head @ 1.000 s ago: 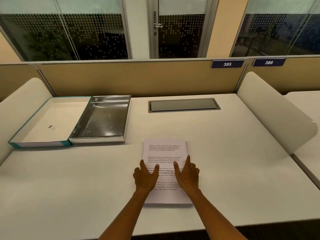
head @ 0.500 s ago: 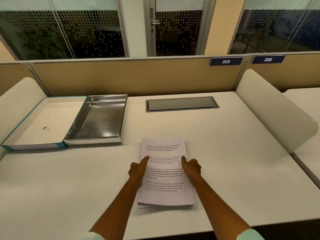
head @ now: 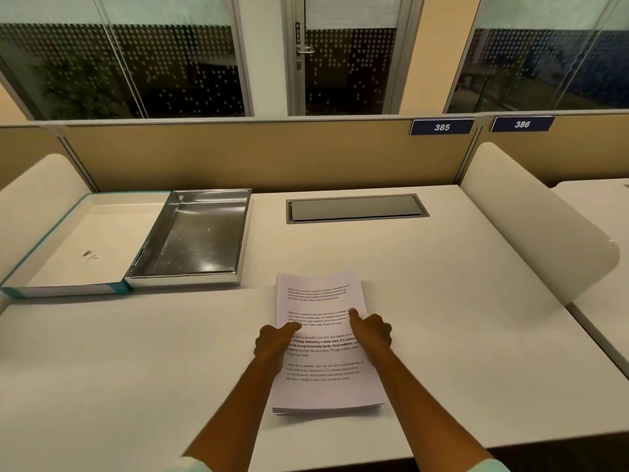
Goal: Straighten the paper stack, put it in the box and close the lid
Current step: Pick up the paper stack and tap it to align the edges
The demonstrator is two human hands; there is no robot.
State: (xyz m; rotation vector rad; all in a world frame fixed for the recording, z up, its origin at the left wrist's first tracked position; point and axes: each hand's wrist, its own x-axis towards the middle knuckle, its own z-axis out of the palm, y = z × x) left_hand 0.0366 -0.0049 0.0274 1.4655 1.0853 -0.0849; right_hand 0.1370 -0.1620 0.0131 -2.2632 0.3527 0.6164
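A stack of white printed paper [head: 323, 379] is held just above the white desk, its near end lifted and casting a shadow. My left hand [head: 274, 340] grips the stack's left edge, thumb on top. My right hand [head: 371, 330] grips the right edge the same way. The open box lies at the far left: a shiny metal tray [head: 200, 240] hinged to a teal-edged white lid [head: 78, 247] that lies flat to its left. The tray holds nothing.
A closed metal cable hatch [head: 354, 209] is set into the desk behind the paper. Rounded cream dividers [head: 531, 216] flank the desk on both sides, and a tan partition runs along the back.
My hands went from lying flat on top of the stack to gripping its two side edges. The stack's near end has risen off the desk.
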